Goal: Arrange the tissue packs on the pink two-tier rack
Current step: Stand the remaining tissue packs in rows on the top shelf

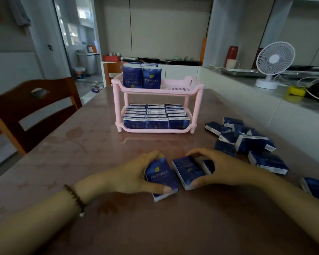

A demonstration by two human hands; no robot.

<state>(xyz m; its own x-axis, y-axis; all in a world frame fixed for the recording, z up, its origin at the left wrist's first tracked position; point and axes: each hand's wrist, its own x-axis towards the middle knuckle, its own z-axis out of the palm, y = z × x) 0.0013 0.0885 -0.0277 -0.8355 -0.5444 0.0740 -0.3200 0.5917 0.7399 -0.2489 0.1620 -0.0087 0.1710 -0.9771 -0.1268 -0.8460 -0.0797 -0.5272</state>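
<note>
Head view, our left hand: our left hand (pixel 136 173) has its grip closed around one blue tissue pack (pixel 162 178). The fingers go over the far end and the thumb presses the near end. The pack lies tilted on the table (pixel 81 144).

Head view, our right hand: our right hand (pixel 217 168) has its grip closed on a second pack (pixel 189 171). Another small pack (pixel 208 166) sits under our palm. We cannot tell if we hold that one too.

Why we hold them so: the two packs sit side by side and almost touch. We think we are squaring them up so they can go on the rack together.

Pink rack: the pink two-tier rack (pixel 197 83) stands in the middle of the table, past our hands.

Bottom shelf: it is full of tissue packs (pixel 156 116), standing close in neat rows so many can fit.

Top shelf: only a few upright packs (pixel 142 77) stand at the left end. The rest of it is bare, so we think the next packs belong there.

Loose pile: more packs (pixel 247 142) lie jumbled on the table to our right, near our right hand.

How far along: we guess a bit more than halfway.
</note>
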